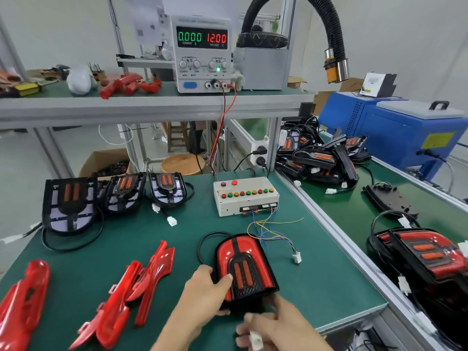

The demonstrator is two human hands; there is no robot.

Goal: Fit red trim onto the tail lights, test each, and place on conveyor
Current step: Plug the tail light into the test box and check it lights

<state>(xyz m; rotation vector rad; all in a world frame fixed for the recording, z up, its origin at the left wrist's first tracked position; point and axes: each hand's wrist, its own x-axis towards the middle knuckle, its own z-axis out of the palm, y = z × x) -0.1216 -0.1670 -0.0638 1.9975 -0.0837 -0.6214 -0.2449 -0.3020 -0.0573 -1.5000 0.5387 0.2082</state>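
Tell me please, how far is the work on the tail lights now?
Done: trimmed lights lie on the conveyor. In hand: the left hand holds a tail light with red trim on, and the right hand pinches a white connector, apparently before testing. Left: three untrimmed lights and loose red trims.

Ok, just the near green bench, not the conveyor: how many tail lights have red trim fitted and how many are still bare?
Tail lights with red trim fitted: 1, gripped by the left hand
Bare tail lights: 3
Total: 4
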